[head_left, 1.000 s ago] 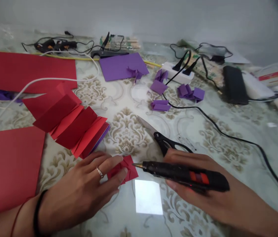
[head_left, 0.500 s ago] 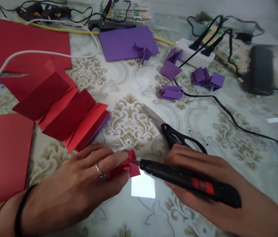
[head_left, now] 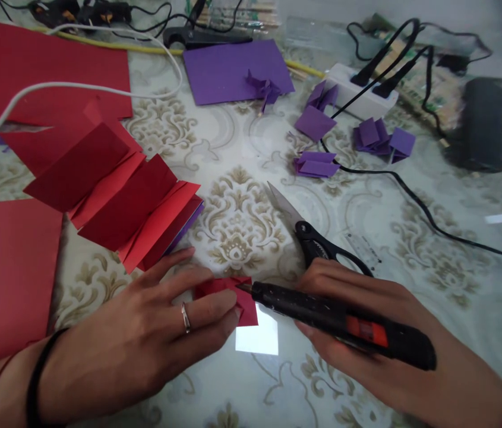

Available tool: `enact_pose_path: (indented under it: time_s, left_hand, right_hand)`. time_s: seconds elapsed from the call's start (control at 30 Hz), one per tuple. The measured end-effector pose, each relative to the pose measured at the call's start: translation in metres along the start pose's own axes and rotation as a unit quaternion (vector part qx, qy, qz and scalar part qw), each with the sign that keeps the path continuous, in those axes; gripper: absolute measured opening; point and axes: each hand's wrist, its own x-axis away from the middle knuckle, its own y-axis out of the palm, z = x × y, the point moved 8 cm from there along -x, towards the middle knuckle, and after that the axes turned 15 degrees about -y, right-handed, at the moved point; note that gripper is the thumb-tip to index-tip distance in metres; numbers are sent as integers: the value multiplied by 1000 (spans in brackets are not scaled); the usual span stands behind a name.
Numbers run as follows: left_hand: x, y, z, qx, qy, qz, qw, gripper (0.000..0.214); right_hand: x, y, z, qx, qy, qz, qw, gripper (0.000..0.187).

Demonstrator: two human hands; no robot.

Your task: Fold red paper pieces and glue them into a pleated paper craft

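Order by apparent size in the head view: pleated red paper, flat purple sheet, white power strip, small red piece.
1. Pleated red paper
2. Flat purple sheet
3. White power strip and small red piece: unsure, left hand covers part of the piece.

You face a worktop (head_left: 221, 151) that fills nearly your whole view, its pale, glossy surface printed with beige damask motifs (head_left: 237, 223) and curling scrolls. At the far edge, you see a strip of plain grey wall (head_left: 469, 15), which darkens towards your upper right corner. Light bounces off the gloss: a bright white square reflection (head_left: 256, 345) shines near you, and smaller pale glints (head_left: 499, 219) show towards your right.
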Motion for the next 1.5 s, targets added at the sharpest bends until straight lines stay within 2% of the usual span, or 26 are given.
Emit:
enact_pose_path:
  time_s: [0.17, 0.33, 0.57, 0.73, 1.0, 1.2, 1.5]
  left_hand:
    - [-1, -1, -1, 2, -32, 28, 999, 32]
    - [-3, 0, -2, -1, -46, 26, 999, 25]
    - [-1, 1, -5, -19, -36, 18, 999, 36]
    - [2, 5, -6, -19, -24, 9, 999, 35]
    - [1, 1, -4, -14, -18, 35, 999, 37]
    - [-1, 1, -3, -2, -14, 36, 999, 31]
    - [1, 0, -2, -5, -14, 36, 999, 31]
  right_hand:
    - [0, 1, -1, 0, 11, -13, 1000, 9]
    - [-3, 1, -4, 6, 2, -13, 1000, 10]
    - [-4, 1, -6, 6, -9, -14, 1000, 12]
    - [-5, 5, -12, 12, -18, -28, 999, 14]
    - [-9, 15, -13, 39, -14, -51, 998, 14]
    - [-2, 12, -13, 64, -27, -17, 997, 12]
    - [-1, 13, -12, 83, -36, -18, 996, 15]
